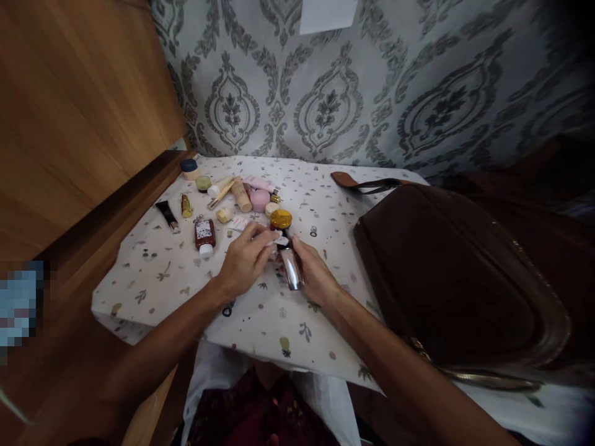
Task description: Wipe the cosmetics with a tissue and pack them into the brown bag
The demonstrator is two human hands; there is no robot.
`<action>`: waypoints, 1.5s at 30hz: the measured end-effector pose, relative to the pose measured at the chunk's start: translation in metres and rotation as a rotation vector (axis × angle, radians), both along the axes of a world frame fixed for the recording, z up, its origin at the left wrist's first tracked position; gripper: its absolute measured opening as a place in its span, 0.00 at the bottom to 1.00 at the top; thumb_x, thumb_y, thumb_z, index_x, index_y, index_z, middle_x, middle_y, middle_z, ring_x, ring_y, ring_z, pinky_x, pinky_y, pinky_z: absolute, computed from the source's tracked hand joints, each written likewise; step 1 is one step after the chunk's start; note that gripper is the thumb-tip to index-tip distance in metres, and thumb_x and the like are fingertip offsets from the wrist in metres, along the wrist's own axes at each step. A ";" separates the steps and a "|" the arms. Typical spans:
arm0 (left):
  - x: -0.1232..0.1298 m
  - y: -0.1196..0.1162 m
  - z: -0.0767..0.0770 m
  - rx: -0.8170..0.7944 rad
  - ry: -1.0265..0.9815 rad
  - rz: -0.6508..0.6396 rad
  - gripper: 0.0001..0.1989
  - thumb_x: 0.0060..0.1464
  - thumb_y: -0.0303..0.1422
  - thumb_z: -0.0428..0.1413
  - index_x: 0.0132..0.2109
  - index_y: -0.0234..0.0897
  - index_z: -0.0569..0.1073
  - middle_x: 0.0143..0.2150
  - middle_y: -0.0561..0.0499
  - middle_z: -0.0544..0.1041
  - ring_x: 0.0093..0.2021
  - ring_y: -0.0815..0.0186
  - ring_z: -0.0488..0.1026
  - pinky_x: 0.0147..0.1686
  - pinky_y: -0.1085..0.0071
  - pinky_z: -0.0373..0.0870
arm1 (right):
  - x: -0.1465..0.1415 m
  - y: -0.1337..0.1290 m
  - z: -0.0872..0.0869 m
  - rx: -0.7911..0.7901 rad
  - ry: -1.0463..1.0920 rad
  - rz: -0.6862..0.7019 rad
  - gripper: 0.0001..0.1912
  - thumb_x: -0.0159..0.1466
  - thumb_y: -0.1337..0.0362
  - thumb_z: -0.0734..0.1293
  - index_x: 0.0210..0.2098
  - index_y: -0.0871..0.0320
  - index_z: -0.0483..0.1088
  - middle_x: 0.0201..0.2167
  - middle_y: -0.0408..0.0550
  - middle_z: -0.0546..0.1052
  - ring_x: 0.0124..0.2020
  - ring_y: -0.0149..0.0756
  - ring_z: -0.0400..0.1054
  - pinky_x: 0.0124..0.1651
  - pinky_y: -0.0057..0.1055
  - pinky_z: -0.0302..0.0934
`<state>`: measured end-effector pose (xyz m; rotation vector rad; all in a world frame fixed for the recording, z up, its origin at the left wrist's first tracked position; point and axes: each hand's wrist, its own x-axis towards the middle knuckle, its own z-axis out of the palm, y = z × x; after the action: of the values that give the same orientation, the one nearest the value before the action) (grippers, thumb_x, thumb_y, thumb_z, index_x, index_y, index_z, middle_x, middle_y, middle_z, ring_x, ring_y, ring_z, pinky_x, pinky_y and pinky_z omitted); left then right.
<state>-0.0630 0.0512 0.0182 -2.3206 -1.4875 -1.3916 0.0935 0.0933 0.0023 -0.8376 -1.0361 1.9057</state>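
My right hand (316, 272) is wrapped round a shiny silver cosmetic bottle (292, 269) with a black top, tilted over the table. The fingers of my left hand (246, 257) pinch a small white piece (281, 240), like tissue or cotton, against the bottle's black top. Just beyond my fingers sits a jar with a yellow-gold lid (281, 218). Left of my left hand lies a dark red bottle with a white cap (205, 235). A white packet (238, 223) lies behind my left hand, partly covered by it.
Several cosmetics lie at the back left, among them a beige tube (240, 196), a pink round container (260, 200), a black tube (168, 215) and a navy-lidded jar (189, 169). A large brown bag (432, 272) fills the right side. Patterned cloth covers the table (260, 322).
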 end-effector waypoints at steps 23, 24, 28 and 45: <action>0.017 -0.007 -0.008 -0.041 0.203 -0.331 0.11 0.67 0.29 0.48 0.48 0.36 0.74 0.45 0.44 0.73 0.40 0.67 0.74 0.39 0.72 0.75 | 0.011 0.020 0.000 -0.170 0.119 -0.233 0.21 0.56 0.45 0.75 0.28 0.57 0.71 0.23 0.43 0.75 0.24 0.34 0.69 0.26 0.29 0.64; 0.017 -0.007 -0.009 -0.045 0.193 -0.334 0.11 0.67 0.29 0.48 0.48 0.36 0.74 0.45 0.44 0.73 0.41 0.66 0.74 0.39 0.71 0.75 | 0.010 0.020 0.000 -0.169 0.121 -0.235 0.20 0.56 0.46 0.75 0.30 0.57 0.71 0.23 0.43 0.76 0.24 0.34 0.70 0.25 0.28 0.64; 0.015 -0.006 -0.009 -0.061 0.135 -0.289 0.11 0.66 0.29 0.49 0.49 0.36 0.75 0.45 0.43 0.73 0.43 0.64 0.74 0.41 0.69 0.75 | 0.007 0.013 0.001 -0.142 0.119 -0.177 0.19 0.54 0.49 0.76 0.33 0.55 0.70 0.21 0.37 0.73 0.19 0.30 0.64 0.20 0.25 0.59; -0.006 0.010 0.002 -0.395 -0.244 -0.184 0.13 0.64 0.39 0.52 0.38 0.33 0.75 0.36 0.48 0.75 0.41 0.60 0.72 0.47 0.62 0.69 | 0.008 -0.007 0.002 0.586 -0.423 -0.161 0.28 0.65 0.37 0.61 0.25 0.54 0.69 0.23 0.43 0.70 0.28 0.36 0.61 0.33 0.32 0.55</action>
<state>-0.0693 0.0611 0.0201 -2.6557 -1.7990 -1.6003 0.1014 0.0862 0.0041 -0.9497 -1.6219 1.2038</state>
